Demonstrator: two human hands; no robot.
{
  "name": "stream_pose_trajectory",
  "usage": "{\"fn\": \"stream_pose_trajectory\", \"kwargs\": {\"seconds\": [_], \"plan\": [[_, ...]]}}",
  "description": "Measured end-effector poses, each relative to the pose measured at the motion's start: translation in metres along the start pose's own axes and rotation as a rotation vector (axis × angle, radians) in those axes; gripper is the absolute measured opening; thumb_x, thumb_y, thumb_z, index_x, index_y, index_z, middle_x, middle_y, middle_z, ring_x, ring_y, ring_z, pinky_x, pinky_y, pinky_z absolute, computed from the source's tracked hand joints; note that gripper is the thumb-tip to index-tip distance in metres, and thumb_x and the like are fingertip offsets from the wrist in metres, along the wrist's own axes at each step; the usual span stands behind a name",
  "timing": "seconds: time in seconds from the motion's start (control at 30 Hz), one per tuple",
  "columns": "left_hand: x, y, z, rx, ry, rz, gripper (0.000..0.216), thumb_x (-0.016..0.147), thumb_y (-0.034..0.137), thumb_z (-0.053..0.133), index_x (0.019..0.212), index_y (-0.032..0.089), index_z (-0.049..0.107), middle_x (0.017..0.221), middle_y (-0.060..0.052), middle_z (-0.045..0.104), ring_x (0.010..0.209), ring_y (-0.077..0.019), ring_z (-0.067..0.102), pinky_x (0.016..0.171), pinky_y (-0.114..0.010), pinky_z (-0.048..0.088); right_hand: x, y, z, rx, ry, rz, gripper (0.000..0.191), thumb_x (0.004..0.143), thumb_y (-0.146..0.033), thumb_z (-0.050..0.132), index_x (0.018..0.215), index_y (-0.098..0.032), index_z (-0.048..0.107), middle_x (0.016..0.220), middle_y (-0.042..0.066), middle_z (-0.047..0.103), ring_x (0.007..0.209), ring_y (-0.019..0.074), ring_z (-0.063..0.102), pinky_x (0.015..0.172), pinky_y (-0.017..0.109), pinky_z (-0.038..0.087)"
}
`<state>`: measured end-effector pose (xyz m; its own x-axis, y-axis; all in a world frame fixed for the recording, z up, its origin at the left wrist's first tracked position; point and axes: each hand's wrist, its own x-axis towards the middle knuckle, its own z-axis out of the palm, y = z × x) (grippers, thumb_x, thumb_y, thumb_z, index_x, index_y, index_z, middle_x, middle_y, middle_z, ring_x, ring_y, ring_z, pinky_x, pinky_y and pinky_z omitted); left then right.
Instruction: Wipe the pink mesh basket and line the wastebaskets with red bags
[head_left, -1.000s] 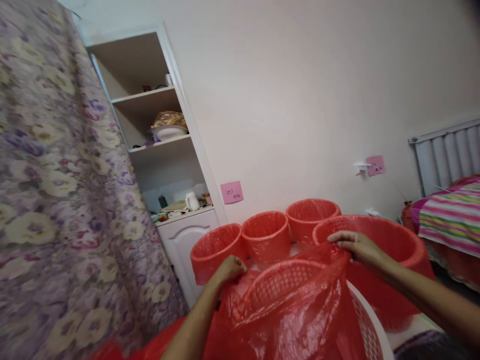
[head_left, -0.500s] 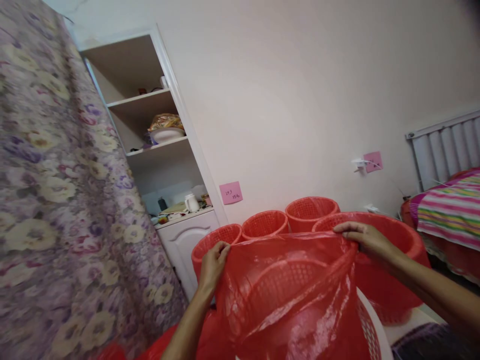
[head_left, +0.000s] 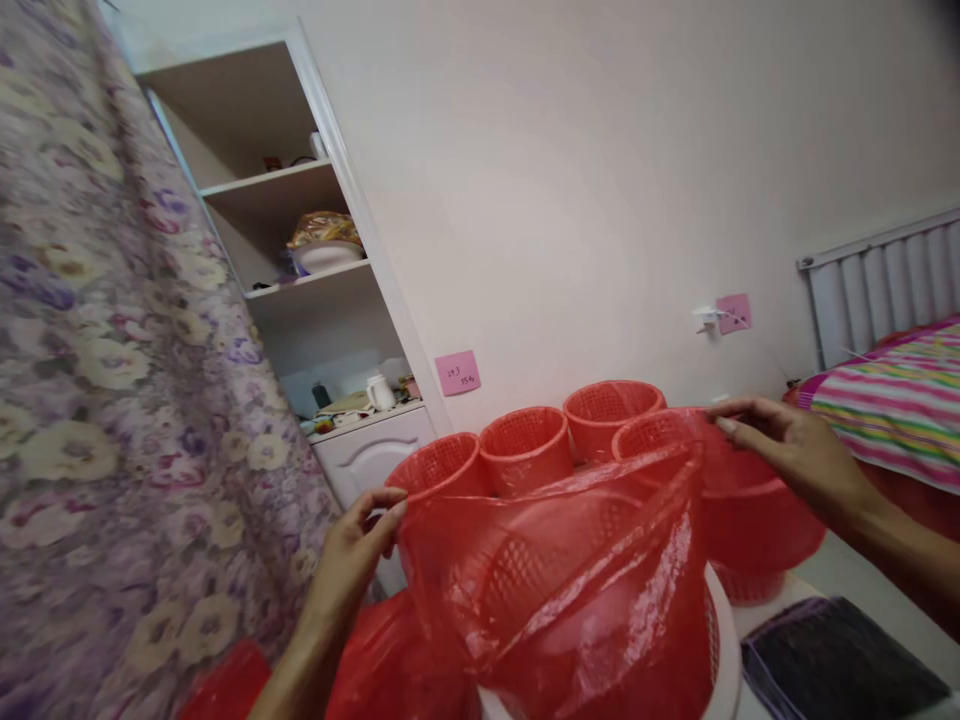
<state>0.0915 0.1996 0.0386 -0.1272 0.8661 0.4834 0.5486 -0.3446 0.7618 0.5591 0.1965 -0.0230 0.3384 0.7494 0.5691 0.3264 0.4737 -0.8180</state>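
A thin red plastic bag (head_left: 600, 590) is spread in front of me over a white basket (head_left: 724, 640) with a perforated side. Through the film shows the mesh of a red basket. At the bag's upper left edge, my left hand (head_left: 356, 550) pinches the film between thumb and fingers. My right hand (head_left: 802, 460) is raised by the upper right corner, its thumb and forefinger closed on the film. Just behind the bag stand several red mesh baskets (head_left: 525, 450), and a larger red tub (head_left: 772, 525) is below my right hand.
To the left hangs a floral curtain (head_left: 112, 420) beside a shelf unit (head_left: 330, 110). A dark folded cloth (head_left: 840, 660) lies at the lower right. More red plastic (head_left: 405, 660) is bunched below my left forearm. A bed with a striped cover (head_left: 892, 410) stands at right.
My hands have moved farther apart, the left one outward and down, the right one outward and slightly up. The bag's top edge has dropped on the left. My view has shifted slightly.
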Motion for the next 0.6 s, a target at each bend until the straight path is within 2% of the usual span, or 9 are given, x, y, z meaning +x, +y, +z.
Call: {"fn": "stream_pose_trajectory", "kwargs": {"seconds": [0.03,0.13,0.2,0.27,0.33,0.4,0.47,0.53,0.6], "plan": [[-0.008,-0.001,-0.004,-0.015,-0.011,-0.034,0.043,0.075,0.055,0.067,0.100,0.020,0.063,0.084,0.001,0.062,0.065,-0.0121,0.054,0.057,-0.022,0.044,-0.010,-0.013,-0.001,-0.014,-0.049,-0.121,0.022,0.081,-0.043,0.065,0.093,-0.024,0.069,0.092,0.004,0.071,0.087,0.0204,0.063,0.079,0.032,0.050],[-0.033,-0.005,-0.006,-0.138,-0.105,-0.246,0.056,0.075,0.061,0.065,0.116,0.024,0.059,0.105,-0.006,0.066,0.082,-0.0186,0.065,0.067,-0.029,0.053,-0.038,-0.039,0.006,-0.162,-0.433,-0.413,0.025,0.085,-0.041,0.065,0.106,-0.029,0.068,0.113,0.004,0.070,0.112,0.0238,0.060,0.100,0.038,0.047],[-0.048,-0.008,0.002,-0.249,-0.148,-0.383,0.062,0.076,0.063,0.064,0.125,0.027,0.051,0.109,-0.007,0.066,0.081,-0.0187,0.067,0.064,-0.030,0.054,-0.051,-0.042,0.018,-0.252,-0.643,-0.528,0.042,0.086,-0.042,0.065,0.127,-0.034,0.058,0.129,0.003,0.064,0.125,0.0250,0.053,0.111,0.045,0.038],[-0.058,-0.008,0.015,-0.317,-0.177,-0.414,0.066,0.075,0.061,0.066,0.129,0.029,0.046,0.099,-0.004,0.067,0.071,-0.0161,0.066,0.056,-0.027,0.052,-0.058,-0.036,0.033,-0.301,-0.741,-0.589,0.061,0.084,-0.044,0.067,0.140,-0.033,0.045,0.141,0.005,0.056,0.132,0.0276,0.048,0.118,0.054,0.026],[-0.062,-0.006,0.028,-0.349,-0.207,-0.373,0.072,0.069,0.055,0.075,0.127,0.027,0.045,0.076,0.004,0.063,0.054,-0.0119,0.060,0.046,-0.022,0.047,-0.059,-0.030,0.048,-0.322,-0.760,-0.618,0.064,0.083,-0.036,0.068,0.142,-0.028,0.044,0.141,0.009,0.055,0.130,0.0304,0.049,0.118,0.059,0.020],[-0.060,0.000,0.035,-0.367,-0.216,-0.314,0.076,0.061,0.048,0.081,0.123,0.023,0.044,0.061,0.010,0.056,0.042,-0.0090,0.051,0.042,-0.021,0.043,-0.057,-0.030,0.057,-0.333,-0.775,-0.617,0.045,0.082,-0.016,0.060,0.126,-0.024,0.058,0.124,0.009,0.065,0.114,0.0279,0.059,0.109,0.055,0.036],[-0.054,0.006,0.036,-0.386,-0.187,-0.260,0.076,0.058,0.046,0.084,0.118,0.020,0.046,0.057,0.012,0.054,0.038,-0.0073,0.047,0.040,-0.020,0.040,-0.053,-0.035,0.059,-0.308,-0.789,-0.592,0.037,0.077,-0.001,0.050,0.103,-0.023,0.065,0.100,0.005,0.067,0.092,0.0211,0.063,0.086,0.041,0.050],[-0.047,0.012,0.031,-0.417,-0.157,-0.207,0.070,0.060,0.047,0.082,0.114,0.018,0.049,0.056,0.011,0.055,0.039,-0.0055,0.046,0.041,-0.017,0.037,-0.046,-0.042,0.053,-0.246,-0.737,-0.586,0.033,0.077,0.001,0.046,0.092,-0.022,0.064,0.086,0.002,0.061,0.078,0.0165,0.060,0.071,0.032,0.048],[-0.042,0.016,0.023,-0.441,-0.118,-0.171,0.061,0.066,0.045,0.080,0.113,0.017,0.053,0.055,0.011,0.054,0.041,-0.0036,0.044,0.042,-0.015,0.035,-0.040,-0.048,0.041,-0.195,-0.624,-0.603,0.027,0.083,-0.003,0.048,0.093,-0.022,0.063,0.085,0.002,0.058,0.077,0.0158,0.057,0.070,0.031,0.046]]}}
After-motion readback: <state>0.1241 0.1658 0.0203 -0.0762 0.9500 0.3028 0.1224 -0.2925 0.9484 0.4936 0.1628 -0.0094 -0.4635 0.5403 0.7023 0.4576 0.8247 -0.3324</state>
